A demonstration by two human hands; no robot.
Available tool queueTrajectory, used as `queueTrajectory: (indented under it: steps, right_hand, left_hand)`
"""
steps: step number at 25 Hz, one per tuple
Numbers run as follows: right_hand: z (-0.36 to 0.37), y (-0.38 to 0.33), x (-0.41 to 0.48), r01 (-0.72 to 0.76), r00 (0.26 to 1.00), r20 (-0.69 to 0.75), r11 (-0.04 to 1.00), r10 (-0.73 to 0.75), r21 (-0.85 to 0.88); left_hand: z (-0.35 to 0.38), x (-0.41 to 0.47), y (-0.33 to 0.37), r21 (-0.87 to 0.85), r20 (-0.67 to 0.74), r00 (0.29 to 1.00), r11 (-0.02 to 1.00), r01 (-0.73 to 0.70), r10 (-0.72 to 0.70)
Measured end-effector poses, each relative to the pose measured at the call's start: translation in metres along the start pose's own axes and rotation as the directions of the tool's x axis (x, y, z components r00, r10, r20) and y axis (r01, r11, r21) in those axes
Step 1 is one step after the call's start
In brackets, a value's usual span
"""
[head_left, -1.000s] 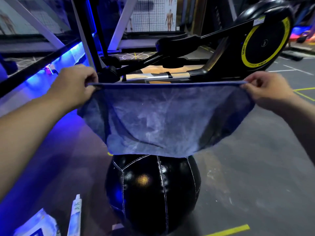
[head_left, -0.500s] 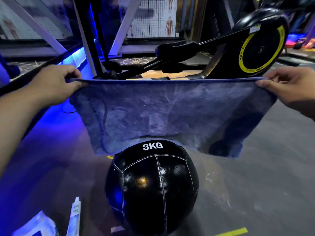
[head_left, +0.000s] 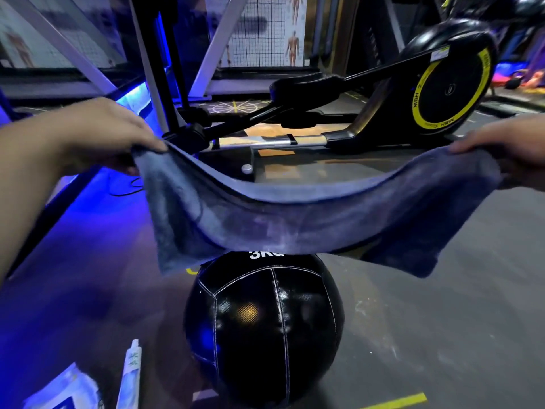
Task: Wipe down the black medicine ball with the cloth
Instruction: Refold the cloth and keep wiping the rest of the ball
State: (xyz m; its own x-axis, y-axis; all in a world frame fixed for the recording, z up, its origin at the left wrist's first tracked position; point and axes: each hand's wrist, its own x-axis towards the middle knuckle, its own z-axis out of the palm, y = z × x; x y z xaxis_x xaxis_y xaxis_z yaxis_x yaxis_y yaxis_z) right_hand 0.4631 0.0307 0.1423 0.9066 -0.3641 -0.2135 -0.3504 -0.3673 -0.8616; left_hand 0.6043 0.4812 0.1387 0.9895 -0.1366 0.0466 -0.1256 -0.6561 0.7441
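Well, two hands hold one blue cloth point(head_left: 295, 219) up by its top corners; the left hand point(head_left: 97, 134) has its fingers point(head_left: 144, 140) curled tight on one corner; the right hand point(head_left: 507, 143) pinches the other (part of it is cut off at the edge); the cloth sags in the middle over the one black medicine ball point(head_left: 265, 329), which sits on the floor point(head_left: 427, 335); one white tube point(head_left: 131, 373) lies near it.

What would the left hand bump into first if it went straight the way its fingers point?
Probably the black machine frame, just beyond the left hand, which pinches the cloth. Depth is unclear, so it might slip past in front.
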Motion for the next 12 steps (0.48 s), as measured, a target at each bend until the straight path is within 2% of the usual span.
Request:
queueTrajectory:
  steps: [2, 4, 6, 9, 12]
  right_hand:
    - [0.031, -0.026, -0.01, 0.008, 0.97, 0.241, 0.993, -0.035, 0.116]
    - [0.076, -0.052, -0.026, 0.022, 0.925, 0.365, 0.974, -0.106, 0.225]
    - [0.111, -0.07, -0.034, 0.053, 0.924, 0.348, 0.954, -0.159, 0.295]
    - [0.141, -0.08, -0.039, 0.112, 0.933, 0.297, 0.948, -0.204, 0.298]
    - [0.154, -0.074, -0.038, 0.198, 0.951, 0.171, 0.932, -0.258, 0.304]
  left_hand:
    - [0.022, -0.018, 0.035, -0.2, 0.186, 0.982, 0.978, 0.056, -0.018]
    - [0.046, -0.034, 0.066, -0.339, 0.298, 0.953, 0.939, 0.05, 0.057]
    - [0.066, -0.045, 0.087, -0.404, 0.288, 0.951, 0.915, 0.014, 0.113]
    - [0.085, -0.053, 0.099, -0.393, 0.24, 0.96, 0.919, -0.037, 0.142]
    - [0.092, -0.056, 0.097, -0.406, 0.232, 0.963, 0.913, -0.032, 0.136]
